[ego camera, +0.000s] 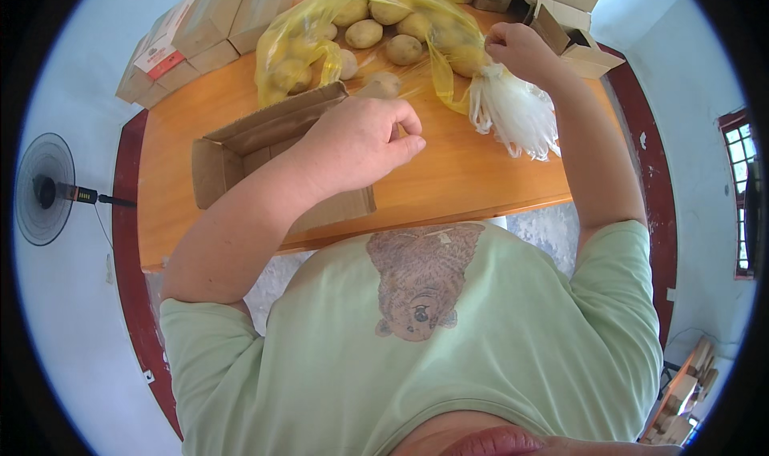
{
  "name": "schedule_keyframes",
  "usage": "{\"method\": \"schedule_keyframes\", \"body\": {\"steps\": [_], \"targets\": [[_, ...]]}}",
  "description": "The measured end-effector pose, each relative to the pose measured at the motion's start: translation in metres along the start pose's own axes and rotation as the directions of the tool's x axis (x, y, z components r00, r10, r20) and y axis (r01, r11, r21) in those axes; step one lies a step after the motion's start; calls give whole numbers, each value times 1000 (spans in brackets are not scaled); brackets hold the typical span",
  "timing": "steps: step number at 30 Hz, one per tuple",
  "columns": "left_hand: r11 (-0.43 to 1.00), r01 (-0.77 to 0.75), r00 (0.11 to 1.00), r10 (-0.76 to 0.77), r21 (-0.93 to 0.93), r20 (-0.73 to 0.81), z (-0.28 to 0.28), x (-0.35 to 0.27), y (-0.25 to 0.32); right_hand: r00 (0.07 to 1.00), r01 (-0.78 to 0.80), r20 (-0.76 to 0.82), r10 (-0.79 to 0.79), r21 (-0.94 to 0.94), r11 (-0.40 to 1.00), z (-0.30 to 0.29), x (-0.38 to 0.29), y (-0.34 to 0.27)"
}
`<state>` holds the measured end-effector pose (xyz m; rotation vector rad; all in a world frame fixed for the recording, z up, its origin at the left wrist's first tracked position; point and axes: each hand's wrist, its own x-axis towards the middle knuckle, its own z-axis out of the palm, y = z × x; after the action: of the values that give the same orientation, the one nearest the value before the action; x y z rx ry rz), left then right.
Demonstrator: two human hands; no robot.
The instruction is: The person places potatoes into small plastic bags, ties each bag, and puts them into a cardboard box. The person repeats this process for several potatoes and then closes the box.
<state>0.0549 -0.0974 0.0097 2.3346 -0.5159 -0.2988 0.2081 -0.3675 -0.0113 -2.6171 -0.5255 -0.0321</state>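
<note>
My left hand point(375, 141) is over the right side of an open cardboard box point(225, 165) on the wooden table, its thumb and fingertips a little apart and nothing between them. Beyond it, potatoes point(364, 34) lie in and around a yellow plastic bag point(444, 74) spread on the table. My right hand point(516, 47) is raised at the bag's right edge, above a bunch of white translucent plastic bags point(513, 110). Its fingers are curled, and whether they pinch some thin film cannot be told. My left forearm hides part of the box.
Closed cardboard boxes point(207, 17) are stacked at the table's point(420, 180) far left. Open cardboard boxes point(568, 35) stand at the far right. A fan point(45, 189) is beyond the table's left side. The table's near edge runs close to my shirt.
</note>
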Motion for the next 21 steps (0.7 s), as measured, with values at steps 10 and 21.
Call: {"method": "schedule_keyframes", "body": {"steps": [10,21], "targets": [[999,-24,998,23,-22,-56,-4,-11,1,991,-108,-3,135,591,799,10,14,-11],[985,-17,980,-17,-171,-199,-7,-8,-10,926,-50,76,-369,996,81,3,-2,-29]]}}
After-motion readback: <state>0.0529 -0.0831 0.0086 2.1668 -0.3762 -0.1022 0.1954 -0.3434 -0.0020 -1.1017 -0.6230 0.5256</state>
